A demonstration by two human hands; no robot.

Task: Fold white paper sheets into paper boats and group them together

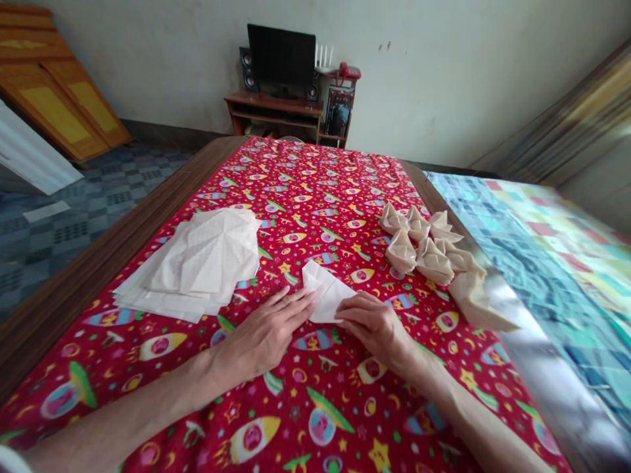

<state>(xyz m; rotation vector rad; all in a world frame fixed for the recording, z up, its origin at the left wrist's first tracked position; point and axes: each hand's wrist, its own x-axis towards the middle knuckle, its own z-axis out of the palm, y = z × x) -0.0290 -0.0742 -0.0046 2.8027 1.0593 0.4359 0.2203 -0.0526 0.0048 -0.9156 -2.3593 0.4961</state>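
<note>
A partly folded sheet of white paper [325, 294] lies on the red patterned cloth [315, 197] in front of me. My left hand [279, 325] rests flat, its fingertips touching the paper's left edge. At the paper's lower right corner, the fingers of my right hand [372, 323] are pinched together on it. To the left is a stack of creased white paper sheets [197, 259]. Several folded paper boats [434, 259], pale and pointed, stand in a group on the right.
Dark wooden table edges [170, 187] show beside the cloth. Right of the table is a bed with a blue patchwork cover [532, 263]. Against the far wall, a desk [271, 105] bears a monitor [280, 59], speakers and a red telephone [349, 71]. A wooden cabinet [64, 92] stands at far left.
</note>
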